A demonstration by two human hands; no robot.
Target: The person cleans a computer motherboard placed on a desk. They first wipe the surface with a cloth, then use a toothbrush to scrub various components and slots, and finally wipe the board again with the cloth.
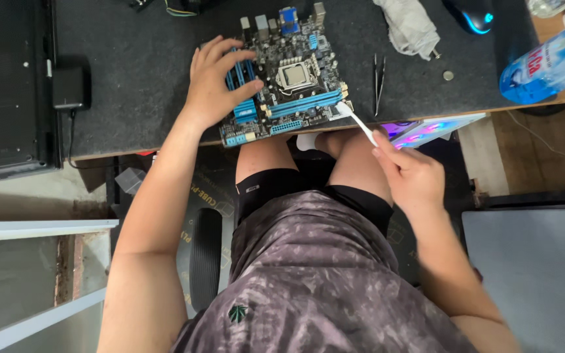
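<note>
A computer motherboard [292,78] with blue slots lies at the near edge of a dark desk mat [152,72]. My left hand [216,82] rests flat on the board's left side, fingers spread over the blue slots. My right hand [413,176] grips a white brush [356,119] by its handle, below the desk edge. The brush's tip touches the board's near right corner.
Black tweezers [378,73] lie right of the board. A grey cloth [410,26], a lit mouse [472,16] and a small coin-like disc [448,75] sit at the back right. A plastic bottle [547,62] lies at far right. A black laptop [4,85] sits at left.
</note>
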